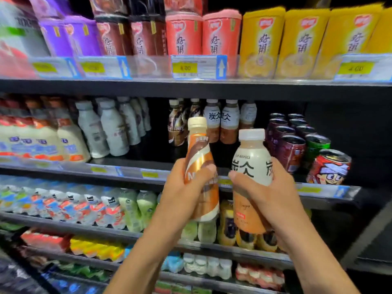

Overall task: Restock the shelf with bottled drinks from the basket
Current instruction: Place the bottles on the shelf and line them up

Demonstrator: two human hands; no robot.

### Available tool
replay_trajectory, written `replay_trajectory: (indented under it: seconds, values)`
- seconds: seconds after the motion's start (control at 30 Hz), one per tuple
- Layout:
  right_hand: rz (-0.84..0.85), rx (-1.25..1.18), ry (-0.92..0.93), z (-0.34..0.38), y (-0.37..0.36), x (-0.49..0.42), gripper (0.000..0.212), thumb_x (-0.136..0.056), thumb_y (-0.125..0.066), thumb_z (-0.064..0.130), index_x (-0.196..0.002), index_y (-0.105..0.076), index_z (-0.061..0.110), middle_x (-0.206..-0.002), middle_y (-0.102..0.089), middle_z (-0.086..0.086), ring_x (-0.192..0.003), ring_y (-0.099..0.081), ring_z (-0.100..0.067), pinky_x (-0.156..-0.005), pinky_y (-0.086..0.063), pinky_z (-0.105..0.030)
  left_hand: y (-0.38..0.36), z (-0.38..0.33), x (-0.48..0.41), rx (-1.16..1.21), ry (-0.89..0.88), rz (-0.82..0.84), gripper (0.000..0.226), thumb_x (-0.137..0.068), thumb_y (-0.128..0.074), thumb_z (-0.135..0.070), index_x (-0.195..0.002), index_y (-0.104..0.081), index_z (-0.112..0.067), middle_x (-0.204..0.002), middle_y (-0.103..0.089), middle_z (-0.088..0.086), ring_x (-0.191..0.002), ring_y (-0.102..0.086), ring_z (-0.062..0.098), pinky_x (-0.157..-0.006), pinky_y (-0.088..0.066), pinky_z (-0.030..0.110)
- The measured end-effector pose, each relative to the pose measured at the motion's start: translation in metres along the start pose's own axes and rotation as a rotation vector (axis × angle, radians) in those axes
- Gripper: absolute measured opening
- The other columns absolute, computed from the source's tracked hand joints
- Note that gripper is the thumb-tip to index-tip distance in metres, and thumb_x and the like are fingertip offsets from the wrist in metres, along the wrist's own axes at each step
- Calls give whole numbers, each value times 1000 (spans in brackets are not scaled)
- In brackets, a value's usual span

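My left hand [182,192] grips a brown and orange swirl bottle [200,158] with a cream cap, tilted slightly left. My right hand [269,196] holds a white and orange bottle [250,166] with black characters and a white cap, upright. Both bottles hang in front of the middle shelf [135,166]. Deeper on that shelf stand matching swirl bottles [176,124] and matching white-label bottles [222,122], with dark empty room in front of them. The basket is out of view.
Purple, green and red cans [297,145] fill the shelf's right side; white milk bottles [110,128] stand on its left. Cup drinks [261,43] line the top shelf behind price tags [198,67]. Lower shelves carry water and tea bottles [84,206].
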State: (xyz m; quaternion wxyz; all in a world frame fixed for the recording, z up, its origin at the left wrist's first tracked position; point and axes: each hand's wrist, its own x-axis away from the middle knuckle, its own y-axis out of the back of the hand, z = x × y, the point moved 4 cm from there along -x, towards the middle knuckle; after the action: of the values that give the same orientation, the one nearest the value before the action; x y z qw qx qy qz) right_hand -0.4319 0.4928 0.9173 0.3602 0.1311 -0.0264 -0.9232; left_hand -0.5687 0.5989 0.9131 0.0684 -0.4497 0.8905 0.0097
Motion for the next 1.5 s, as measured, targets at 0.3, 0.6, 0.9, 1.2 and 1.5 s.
replay_trajectory:
  seconds: [0.3,0.6,0.9,1.2,1.5]
  values:
    - [-111,-104,-205,3,-24,-90,38,-76,-81,31,-107,-66,13,-82,-71,-5,-62,-69,-15,-49,-55,-31,17,-2,-124,-134,87,17,39,-78,-56,-44,-104,-52,-17,-97,-61,5,-89,-61,21,-78,-50,38]
    - [-337,-150,-236,-23,-18,-169,54,-62,-88,35,-106,-64,14,-94,-73,-6,-68,-70,-17,-59,-60,-31,5,16,-192,-314,201,92,59,-93,-65,-30,-142,-45,-4,-142,-51,12,-130,-49,31,-106,-39,32]
    - [-260,104,-222,-57,-7,-226,74,-48,-93,27,-116,-64,14,-104,-74,-5,-88,-72,-20,-77,-61,-40,24,23,-227,-671,-86,-66,77,-73,-84,-33,-132,-43,-7,-130,-62,9,-121,-57,29,-100,-46,38]
    - [-390,368,-272,-61,-1,-246,85,-64,-87,49,-131,-46,17,-134,-61,-7,-121,-59,-29,-101,-49,-43,26,25,-239,-967,-215,-189,57,-71,-76,-57,-109,-65,-16,-117,-65,8,-106,-64,31,-88,-53,40]
    - [-407,396,-277,-68,-7,-262,108,-53,-82,65,-138,-40,14,-139,-56,-12,-123,-57,-34,-99,-48,-42,27,24,-238,-1083,-314,-220,52,-83,-73,-42,-123,-57,-12,-120,-63,17,-110,-60,41,-85,-49,41]
